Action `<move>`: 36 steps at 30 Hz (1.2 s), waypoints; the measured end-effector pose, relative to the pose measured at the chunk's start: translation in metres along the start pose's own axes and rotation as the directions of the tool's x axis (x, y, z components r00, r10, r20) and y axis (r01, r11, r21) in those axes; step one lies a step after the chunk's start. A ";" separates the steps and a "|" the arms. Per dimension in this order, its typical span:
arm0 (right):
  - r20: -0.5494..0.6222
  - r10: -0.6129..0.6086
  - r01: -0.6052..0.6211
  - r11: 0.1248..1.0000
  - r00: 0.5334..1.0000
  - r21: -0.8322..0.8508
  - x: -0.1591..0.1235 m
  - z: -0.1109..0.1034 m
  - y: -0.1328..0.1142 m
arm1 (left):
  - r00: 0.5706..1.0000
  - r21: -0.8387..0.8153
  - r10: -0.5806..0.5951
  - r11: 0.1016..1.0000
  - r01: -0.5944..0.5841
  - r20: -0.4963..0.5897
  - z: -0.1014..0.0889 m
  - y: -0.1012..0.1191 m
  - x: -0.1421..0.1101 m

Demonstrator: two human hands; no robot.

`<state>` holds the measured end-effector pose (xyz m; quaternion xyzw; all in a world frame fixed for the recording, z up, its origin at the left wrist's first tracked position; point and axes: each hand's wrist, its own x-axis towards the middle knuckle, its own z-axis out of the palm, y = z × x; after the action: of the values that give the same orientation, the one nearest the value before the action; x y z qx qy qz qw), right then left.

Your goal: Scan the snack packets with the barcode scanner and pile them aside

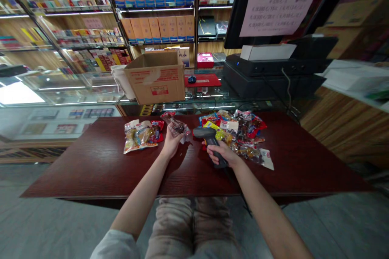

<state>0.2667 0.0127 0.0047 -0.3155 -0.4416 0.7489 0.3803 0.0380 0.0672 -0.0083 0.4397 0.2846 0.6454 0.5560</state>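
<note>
Head view: the person's left hand [172, 144] and right hand [219, 153] sit just apart near the middle of the frame, over a dark red wooden desk [91, 174]. The left hand is closed on a clear vacuum-sealed snack packet [176, 126] with dark contents, and the packet's long axis runs from lower right to upper left. The right hand is clenched around the grip of a handheld barcode scanner [209, 137], whose long axis slants the opposite way, its dark head at the upper left and pointing toward the packet across a small gap. The packet lies nearer the left hand and just left of the scanner's head. A scanner cable [240, 192] drops past the desk's near edge. A pile of snack packets [141, 136] lies left of the hands, and a larger pile of snack packets [243, 133] lies to their right, touching the scanner's far side. Beyond, a cardboard box [154, 80] stands on a glass display case [79, 97], with a black cash register [273, 68] at right.
</note>
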 end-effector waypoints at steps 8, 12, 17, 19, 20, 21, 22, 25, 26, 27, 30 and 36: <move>-0.012 -0.004 0.004 1.000 1.000 -0.010 0.000 -0.001 0.001 | 0.999 0.014 -0.045 0.999 0.045 0.005 -0.002 -0.003 -0.004; -0.020 -0.014 0.014 1.000 1.000 0.020 -0.003 0.001 -0.004 | 1.000 0.074 0.005 0.997 -0.004 -0.013 -0.002 -0.003 -0.002; -0.056 -0.072 0.077 0.993 0.996 0.086 -0.005 0.000 -0.009 | 0.965 0.611 0.184 0.791 -0.032 -0.187 -0.023 0.011 0.007; -0.080 -0.094 0.102 0.989 0.992 0.106 -0.005 -0.002 -0.011 | 0.935 0.825 0.274 0.564 0.033 -0.225 -0.037 0.022 0.012; -0.089 -0.102 0.111 0.987 0.991 0.114 -0.005 -0.003 -0.011 | 0.933 0.891 0.279 0.447 0.086 -0.229 -0.043 0.028 0.014; -0.093 -0.105 0.116 0.986 0.990 0.119 -0.005 -0.004 -0.012 | 0.939 0.929 0.250 0.341 0.142 -0.235 -0.049 0.034 0.015; -0.094 -0.106 0.118 0.985 0.990 0.124 -0.005 -0.005 -0.012 | 0.947 0.949 0.207 0.247 0.194 -0.247 -0.053 0.039 0.016; -0.093 -0.107 0.118 0.985 0.990 0.128 -0.004 -0.008 -0.013 | 0.944 0.958 0.166 0.044 0.282 -0.286 -0.058 0.050 0.014; -0.093 -0.106 0.117 0.985 0.990 0.127 -0.004 -0.008 -0.012 | 0.938 0.958 0.206 -0.003 0.286 -0.280 -0.057 0.052 0.012; -0.094 -0.106 0.118 0.985 0.990 0.125 -0.004 -0.008 -0.012 | 0.929 0.957 0.256 -0.048 0.287 -0.266 -0.055 0.055 0.009; -0.100 -0.110 0.121 0.985 0.989 0.119 -0.004 -0.009 -0.012 | 0.915 0.934 0.334 -0.191 0.301 -0.226 -0.041 0.060 -0.002; -0.153 -0.173 0.193 0.972 0.973 0.132 -0.010 -0.019 -0.018 | 0.987 0.903 0.139 -0.407 0.135 -0.085 0.007 0.052 -0.018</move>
<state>0.2927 0.0176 0.0147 -0.2968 -0.3848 0.7167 0.5002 0.0202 0.0372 0.0351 0.6507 0.7393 0.1454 -0.0940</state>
